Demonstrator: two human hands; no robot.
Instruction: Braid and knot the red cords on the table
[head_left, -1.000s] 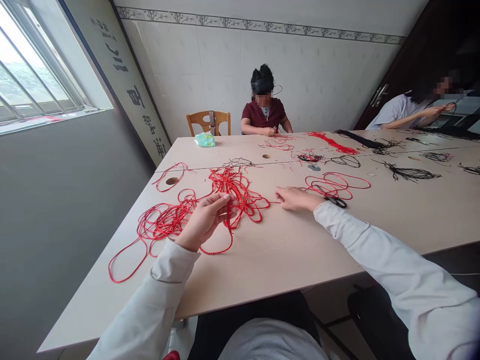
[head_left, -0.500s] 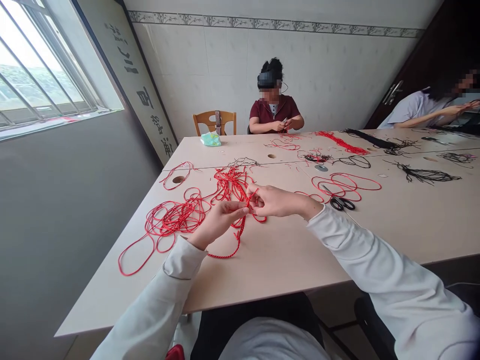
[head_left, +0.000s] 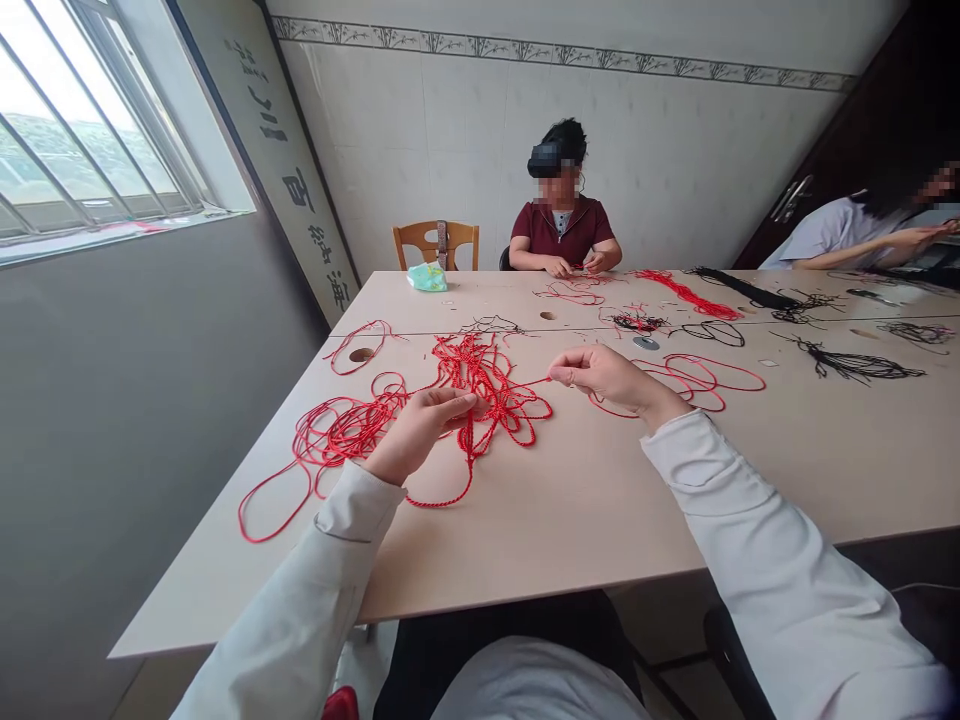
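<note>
My left hand (head_left: 427, 425) pinches a red braided cord (head_left: 469, 440) between thumb and fingers, above the table. Part of this cord hangs below the hand and curves left across the tabletop. To the right, my right hand (head_left: 604, 378) is closed in a pinch on the end of a thin red cord (head_left: 532, 381), which stretches toward the left hand. Behind and between the hands lies a heap of red twisted cords (head_left: 517, 405). A loose tangle of smooth red cord (head_left: 341, 440) is left of my left hand.
Across the table (head_left: 570, 510) sits a person in a maroon top (head_left: 566, 230), handling red cord; another person (head_left: 847, 230) works at far right. Black cord bundles (head_left: 859, 360), a red bundle (head_left: 690, 295), a metal disc (head_left: 646, 342) and a green-white packet (head_left: 427, 277) lie about.
My right hand has moved right, away from my left hand, drawing the thin cord out between them. It now covers the scissors seen earlier. The person opposite has lowered their hands to the table.
</note>
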